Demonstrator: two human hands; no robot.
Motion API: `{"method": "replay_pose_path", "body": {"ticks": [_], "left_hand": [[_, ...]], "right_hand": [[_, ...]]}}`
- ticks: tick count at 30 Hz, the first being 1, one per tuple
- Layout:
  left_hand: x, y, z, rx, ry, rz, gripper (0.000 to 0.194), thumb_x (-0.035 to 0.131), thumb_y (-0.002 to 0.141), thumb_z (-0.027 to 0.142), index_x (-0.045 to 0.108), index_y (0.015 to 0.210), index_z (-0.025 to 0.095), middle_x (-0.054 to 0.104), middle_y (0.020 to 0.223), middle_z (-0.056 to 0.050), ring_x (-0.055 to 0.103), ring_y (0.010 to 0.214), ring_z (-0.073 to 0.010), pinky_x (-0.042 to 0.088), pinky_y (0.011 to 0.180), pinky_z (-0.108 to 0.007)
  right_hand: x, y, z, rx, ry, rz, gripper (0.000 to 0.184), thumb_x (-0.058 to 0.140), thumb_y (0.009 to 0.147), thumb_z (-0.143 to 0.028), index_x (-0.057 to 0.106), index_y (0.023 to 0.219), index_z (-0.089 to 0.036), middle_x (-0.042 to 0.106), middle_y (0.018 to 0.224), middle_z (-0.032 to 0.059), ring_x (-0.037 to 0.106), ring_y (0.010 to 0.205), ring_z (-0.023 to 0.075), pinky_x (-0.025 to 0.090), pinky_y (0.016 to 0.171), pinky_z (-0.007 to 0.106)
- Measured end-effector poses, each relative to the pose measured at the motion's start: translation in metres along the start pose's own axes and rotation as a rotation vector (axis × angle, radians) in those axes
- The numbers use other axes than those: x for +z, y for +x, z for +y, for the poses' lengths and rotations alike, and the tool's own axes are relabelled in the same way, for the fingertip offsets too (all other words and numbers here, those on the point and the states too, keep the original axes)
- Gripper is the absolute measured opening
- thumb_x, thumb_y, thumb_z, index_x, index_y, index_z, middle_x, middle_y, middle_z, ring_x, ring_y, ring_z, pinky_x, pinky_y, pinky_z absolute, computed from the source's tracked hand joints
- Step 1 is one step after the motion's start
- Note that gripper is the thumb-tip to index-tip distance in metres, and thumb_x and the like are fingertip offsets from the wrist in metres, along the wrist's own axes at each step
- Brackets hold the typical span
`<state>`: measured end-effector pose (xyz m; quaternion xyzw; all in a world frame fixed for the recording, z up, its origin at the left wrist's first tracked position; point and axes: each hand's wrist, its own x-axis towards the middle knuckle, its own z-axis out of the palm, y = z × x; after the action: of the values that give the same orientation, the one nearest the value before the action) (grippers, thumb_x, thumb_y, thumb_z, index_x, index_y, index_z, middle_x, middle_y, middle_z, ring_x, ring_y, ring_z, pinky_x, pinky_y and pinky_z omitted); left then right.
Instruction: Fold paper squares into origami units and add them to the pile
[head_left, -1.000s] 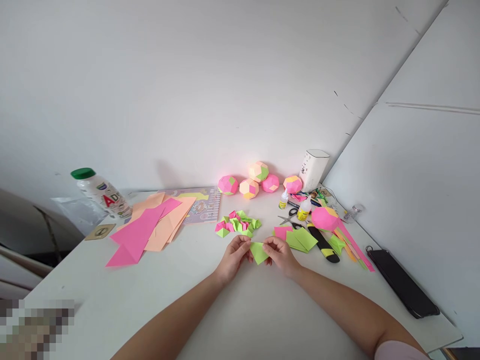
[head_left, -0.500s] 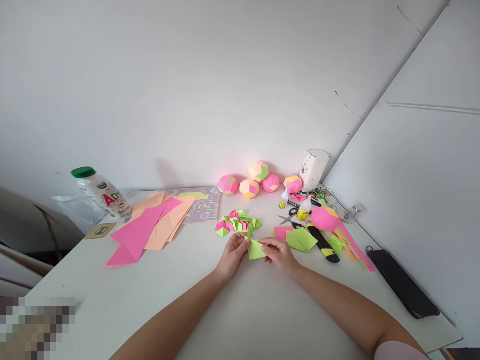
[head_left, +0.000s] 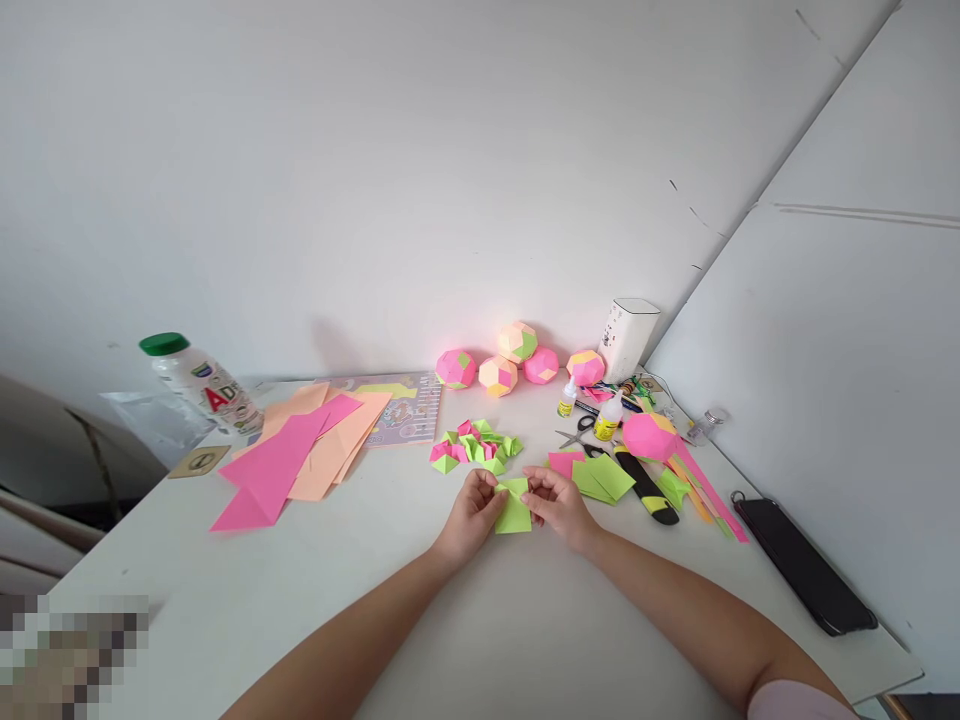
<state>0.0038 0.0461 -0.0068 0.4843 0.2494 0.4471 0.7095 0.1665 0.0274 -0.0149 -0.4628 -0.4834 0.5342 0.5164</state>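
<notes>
A small light-green square of paper (head_left: 514,516) is held upright-looking between both hands above the white table. My left hand (head_left: 474,510) pinches its left edge with thumb and fingers. On the opposite edge, my right hand (head_left: 559,505) grips it the same way, its lower fingers partly hidden behind the sheet. Just beyond the hands lies a pile of folded green and pink paper pieces (head_left: 476,445). Flat green paper squares (head_left: 604,478) and a pink paper square (head_left: 564,464) rest to the right of my right hand.
Several faceted paper balls (head_left: 499,376) stand by the wall. To the right are scissors (head_left: 581,436), a glue bottle (head_left: 608,420), a utility knife (head_left: 646,487) and a black phone (head_left: 806,567). Large pink paper sheets (head_left: 292,460) and a green-capped bottle (head_left: 202,385) are at left.
The green paper has turned between my fingers and now shows more of its face, hanging lower. Both hands have shifted only slightly.
</notes>
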Motion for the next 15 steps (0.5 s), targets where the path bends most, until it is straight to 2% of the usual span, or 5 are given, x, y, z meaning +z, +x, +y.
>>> {"method": "replay_pose_path", "body": {"ticks": [4,7,11,15], "left_hand": [[-0.0036,-0.0003,-0.0057,0.053,0.126,0.036,0.027,0.062,0.076,0.033,0.045,0.094,0.021,0.057,0.079,0.001,0.056,0.071,-0.0116,0.043,0.061,-0.023],[-0.0044,-0.0012,-0.0058,0.030,0.178,0.057,0.032,0.063,0.075,0.034,0.051,0.101,0.020,0.059,0.085,-0.002,0.056,0.077,-0.0140,0.044,0.066,-0.025],[-0.0047,-0.0016,-0.0040,0.038,0.229,0.075,0.038,0.065,0.071,0.035,0.058,0.105,0.019,0.060,0.092,-0.006,0.057,0.082,-0.0175,0.046,0.068,-0.028],[-0.0063,-0.0011,-0.0043,0.060,0.224,0.080,0.037,0.066,0.071,0.032,0.060,0.106,0.021,0.059,0.095,-0.005,0.056,0.082,-0.0173,0.046,0.070,-0.029]], "right_hand": [[0.0005,0.0001,-0.0008,0.022,-0.038,-0.014,0.043,0.070,0.067,-0.030,0.057,0.106,-0.016,0.053,0.065,-0.0038,0.051,0.045,0.0070,0.040,0.039,0.019],[0.0005,-0.0007,-0.0015,0.022,-0.079,-0.044,0.039,0.068,0.069,-0.030,0.058,0.103,-0.015,0.052,0.058,-0.0050,0.050,0.045,0.0077,0.041,0.041,0.020],[0.0007,-0.0016,-0.0024,0.019,-0.107,-0.048,0.036,0.068,0.069,-0.032,0.058,0.099,-0.015,0.054,0.059,-0.0047,0.051,0.045,0.0084,0.041,0.041,0.021],[0.0017,-0.0018,-0.0053,0.017,-0.105,-0.037,0.039,0.068,0.069,-0.033,0.056,0.100,-0.014,0.053,0.059,-0.0049,0.051,0.044,0.0077,0.040,0.040,0.020]]}}
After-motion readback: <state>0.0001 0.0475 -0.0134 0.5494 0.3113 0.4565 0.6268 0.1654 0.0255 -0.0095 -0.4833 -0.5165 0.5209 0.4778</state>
